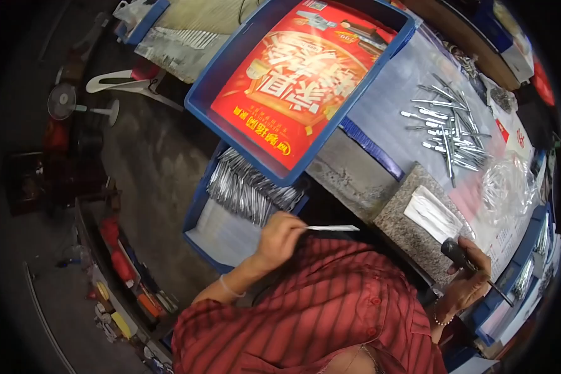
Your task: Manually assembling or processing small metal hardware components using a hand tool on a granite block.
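Observation:
My left hand (279,240) is closed in a pinch on one end of a slim silvery metal strip (333,228), which points right in front of my red striped shirt. My right hand (470,282) grips a tool with a thick dark handle (457,254) and a thin metal shaft, much like a screwdriver; its shaft sticks out beyond the palm. Just ahead of that hand, a white pad (425,210) lies on a speckled stone block (389,219). Left of centre, a blue bin (196,240) holds rows of similar metal pieces (246,187), close to my left hand.
A large blue tray (196,93) with a red printed sheet (243,118) overhangs the bench. Loose metal pieces (449,128) are heaped on the covered table, beside crumpled clear plastic (510,187). Another blue bin (508,296) stands at the right. A white fan (62,101) is far left.

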{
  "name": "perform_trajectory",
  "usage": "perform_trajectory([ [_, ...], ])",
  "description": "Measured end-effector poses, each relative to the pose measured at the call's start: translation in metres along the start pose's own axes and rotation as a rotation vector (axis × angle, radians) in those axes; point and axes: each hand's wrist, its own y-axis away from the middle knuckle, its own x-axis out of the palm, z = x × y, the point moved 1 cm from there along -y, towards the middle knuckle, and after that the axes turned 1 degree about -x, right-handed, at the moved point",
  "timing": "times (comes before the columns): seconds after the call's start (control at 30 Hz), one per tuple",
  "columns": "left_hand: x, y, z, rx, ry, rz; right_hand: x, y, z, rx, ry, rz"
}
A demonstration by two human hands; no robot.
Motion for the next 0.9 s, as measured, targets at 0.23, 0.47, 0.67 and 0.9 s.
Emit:
perform_trajectory([
  [0.23, -0.022, 0.125, 0.114, -0.685, -0.008, -0.438, 0.048, -0.005, 0.020, -0.009, -0.042, 0.169],
  [0.47, 0.002, 0.140, 0.162, -0.754, -0.067, -0.518, 0.053, 0.003, 0.024, -0.035, -0.020, 0.212],
  [0.67, -0.002, 0.114, 0.143, -0.689, -0.181, -0.389, 0.049, 0.005, 0.019, -0.053, 0.032, 0.278],
  [0.9, -0.006, 0.024, 0.009, -0.262, -0.083, -0.169, 0.043, -0.031, 0.024, -0.039, 0.043, 0.460],
])
